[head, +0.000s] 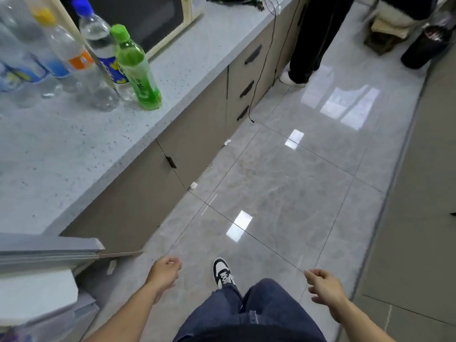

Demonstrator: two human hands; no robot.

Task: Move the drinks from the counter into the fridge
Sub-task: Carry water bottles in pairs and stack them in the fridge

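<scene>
A cluster of plastic drink bottles stands upright at the far left of the speckled grey stone counter [74,144]. Nearest the counter's front edge is a green-capped green tea bottle [137,70], filled with pale green liquid. Just behind it and touching in the view is a clear bottle with a blue cap and blue-yellow label [103,48], which holds clear liquid. To its left stands a clear bottle with a yellow cap and orange label [71,58], also with clear contents, and further clear bottles with blue labels [22,67] crowd the left border, blurred. A cream-framed microwave [153,21] sits behind them.

The counter's front edge runs diagonally down to the grey fridge top [49,250] at the lower left; a wide bare stretch of counter lies between the bottles and the fridge.

The left hand [165,270] hangs over the glossy grey tiled floor [283,193] with fingers loosely curled, holding nothing. The right hand [323,285] is likewise loose and empty, well apart from it. Both are far from the bottles. A second person's black trousers [313,38] stand by the drawers further on, with open floor between.
</scene>
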